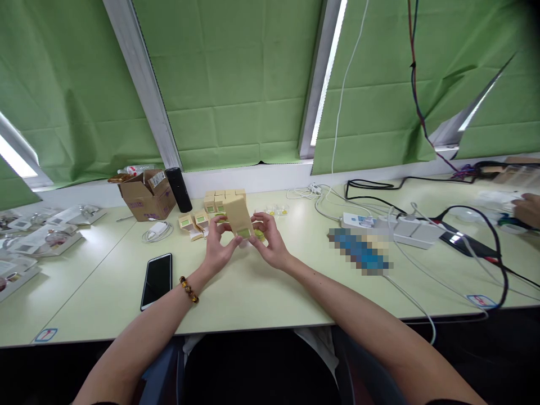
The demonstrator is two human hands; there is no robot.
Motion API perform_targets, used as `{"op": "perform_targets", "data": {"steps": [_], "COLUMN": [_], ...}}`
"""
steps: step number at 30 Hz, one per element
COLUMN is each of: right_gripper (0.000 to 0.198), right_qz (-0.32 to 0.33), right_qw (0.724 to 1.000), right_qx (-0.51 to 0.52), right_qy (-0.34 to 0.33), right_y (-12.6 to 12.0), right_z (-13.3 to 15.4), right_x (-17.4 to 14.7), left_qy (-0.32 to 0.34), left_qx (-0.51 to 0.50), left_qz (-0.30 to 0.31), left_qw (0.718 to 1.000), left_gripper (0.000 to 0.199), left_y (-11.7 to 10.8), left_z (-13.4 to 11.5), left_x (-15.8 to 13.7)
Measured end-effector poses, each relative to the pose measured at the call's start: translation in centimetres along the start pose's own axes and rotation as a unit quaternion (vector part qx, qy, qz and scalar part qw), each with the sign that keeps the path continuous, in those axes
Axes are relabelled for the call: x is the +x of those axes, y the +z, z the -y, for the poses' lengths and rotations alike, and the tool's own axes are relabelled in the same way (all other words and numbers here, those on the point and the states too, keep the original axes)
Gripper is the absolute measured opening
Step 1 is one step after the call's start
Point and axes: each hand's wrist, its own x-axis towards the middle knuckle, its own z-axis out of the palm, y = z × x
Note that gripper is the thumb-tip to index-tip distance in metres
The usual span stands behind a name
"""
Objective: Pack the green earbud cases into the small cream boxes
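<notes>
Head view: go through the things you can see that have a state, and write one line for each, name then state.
Tan carton: held up, slightly tilted
Left hand: gripping the carton
Right hand: gripping the carton
Cardboard box: open-topped
Black bottle: upright
Phone: flat, screen dark
Green blinds: lowered

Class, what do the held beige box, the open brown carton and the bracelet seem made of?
Held box: probably card, matte, with folded panels.
Carton: likely cardboard, dull brown, with upright flaps.
Bracelet: seemingly glossy amber and dark beads; glass, stone or plastic, unclear.
</notes>
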Motion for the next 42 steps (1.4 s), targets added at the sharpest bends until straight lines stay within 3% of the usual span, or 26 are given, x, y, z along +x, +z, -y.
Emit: {"op": "perform_targets", "data": {"steps": [4, 9, 16, 20, 24, 33, 42], "right_gripper": [0.055, 0.041, 0.042, 0.050, 0.054, 0.046, 0.045], "right_qz": [0.021, 0.035, 0.012, -0.003, 0.000, -0.005, -0.015], "right_qw": [0.998, 0.997, 0.986, 0.982, 0.982, 0.976, 0.973], "right_qx": [0.052, 0.030, 0.118, 0.142, 0.137, 0.128, 0.137], "right_qy": [0.043, 0.061, 0.120, 0.126, 0.126, 0.177, 0.184], "right_y": [0.2, -0.1, -0.7, -0.7, -0.5, -0.2, 0.4], "right_z": [0.2, 0.0, -0.6, -0.8, -0.7, -0.9, -1.1], "right_x": [0.0, 0.2, 0.9, 1.1, 1.2, 1.0, 0.8], "left_qy": [-0.100, -0.145, -0.065, -0.031, -0.033, -0.036, -0.032], "left_qx": [-0.091, -0.058, -0.037, -0.044, -0.025, 0.021, 0.053], "left_qz": [0.024, 0.036, -0.025, 0.019, 0.057, 0.020, 0.006], "left_qw": [0.991, 0.987, 0.997, 0.998, 0.998, 0.999, 0.998], "left_gripper": [0.060, 0.054, 0.042, 0.053, 0.043, 0.031, 0.024], "left_y": [0.3, 0.3, 0.1, -0.1, -0.1, 0.5, 1.1], "left_z": [-0.3, -0.5, -0.4, -0.4, 0.1, 0.5, 0.0], "left_x": [0.3, 0.6, 0.3, 0.3, 0.3, 0.1, -0.4]}}
